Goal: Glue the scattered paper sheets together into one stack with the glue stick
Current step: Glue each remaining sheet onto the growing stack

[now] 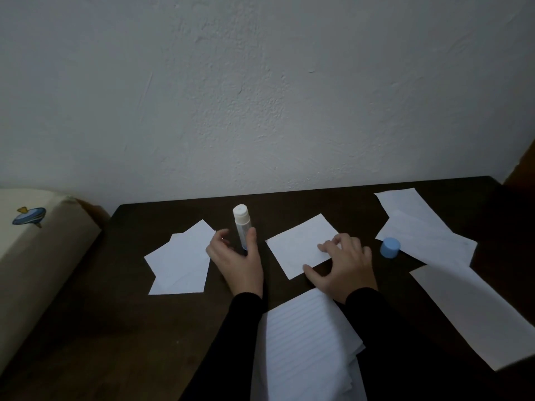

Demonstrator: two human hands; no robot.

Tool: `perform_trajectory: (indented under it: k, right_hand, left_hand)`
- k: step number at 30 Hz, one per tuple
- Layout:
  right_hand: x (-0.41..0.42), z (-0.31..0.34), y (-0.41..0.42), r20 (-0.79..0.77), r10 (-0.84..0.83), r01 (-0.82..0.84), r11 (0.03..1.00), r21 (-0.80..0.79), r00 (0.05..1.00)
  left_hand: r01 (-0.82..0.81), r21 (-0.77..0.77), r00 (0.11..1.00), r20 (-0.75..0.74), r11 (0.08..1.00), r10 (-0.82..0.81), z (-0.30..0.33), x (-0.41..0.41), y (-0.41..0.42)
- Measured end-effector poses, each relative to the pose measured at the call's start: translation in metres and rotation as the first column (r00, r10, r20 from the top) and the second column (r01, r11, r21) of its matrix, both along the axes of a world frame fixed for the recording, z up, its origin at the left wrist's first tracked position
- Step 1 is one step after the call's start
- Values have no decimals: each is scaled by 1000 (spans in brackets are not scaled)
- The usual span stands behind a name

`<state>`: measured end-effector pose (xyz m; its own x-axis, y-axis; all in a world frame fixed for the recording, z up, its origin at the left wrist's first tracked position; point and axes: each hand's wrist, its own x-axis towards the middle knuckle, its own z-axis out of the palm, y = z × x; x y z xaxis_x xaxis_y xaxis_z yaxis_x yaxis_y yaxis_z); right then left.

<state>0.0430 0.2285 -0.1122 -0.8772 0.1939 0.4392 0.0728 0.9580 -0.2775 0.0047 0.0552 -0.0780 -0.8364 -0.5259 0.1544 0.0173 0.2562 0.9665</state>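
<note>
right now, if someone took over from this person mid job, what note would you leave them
Left hand: fingers round the lower body of the upright white glue stick, which stands uncapped on the dark wooden table; whether it truly grips is unclear.
Right hand: fingers spread, pressing the small white paper sheet at table centre.
Round blue cap: off, on the table right of that hand.
Lined paper stack: near edge, between the forearms.
Loose white sheets: overlapping group at left, more at right.
Done: cap removed, some sheets stacked. Whether any are glued cannot be told.
Left: glue and add the remaining sheets.
</note>
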Motion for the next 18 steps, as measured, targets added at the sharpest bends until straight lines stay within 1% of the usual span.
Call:
perform_trajectory:
  k: [1, 3, 5, 7, 9, 10, 11, 13, 14, 15, 18]
  right_hand:
    - [1, 0, 0, -3, -5, 5, 1000, 2, 1000]
    - [2, 5, 0, 44, 1, -1, 1000, -1, 999]
    - [3, 13, -1, 162, 15, -13, 1000, -12, 987]
    - [4, 20, -3, 256, 9, -12, 1000, 12, 967]
    - [7, 22, -2, 301, 8, -9, 1000, 1, 954]
    - [12, 22, -2, 288, 20, -18, 1000, -10, 957]
    - [19, 19, -2, 229, 47, -43, 999, -19, 972]
    - [40, 14, 0, 55, 76, -73, 995, -66, 996]
    - [52, 15, 3, 9, 56, -55, 994, -94, 998]
    - [64, 17, 7, 21, 19, -16, 991, -133, 1000]
    - [95, 22, 30, 102, -119, 139, 966, -216, 988]
  left_hand:
    - [19, -49, 999, -32, 999, -20, -1, 5, -1]
    - [154, -196, 985, -41, 968, -165, -5, 13, -2]
    - [321, -339, 942, 19, 884, -335, -10, 18, -2]
    - [401, -431, 910, 87, 808, -406, -13, 19, -2]
    - [468, -467, 877, 145, 750, -458, -13, 18, -1]
    - [516, -493, 850, 193, 700, -491, -12, 17, 0]
    - [570, -534, 815, 265, 625, -516, -11, 16, 1]
    - [648, -613, 751, 415, 453, -513, -9, 14, 3]
    - [667, -628, 733, 456, 401, -505, -9, 13, 4]
    - [682, -625, 719, 477, 381, -505, -8, 13, 4]
    - [729, -574, 674, 510, 373, -534, -5, 13, 2]
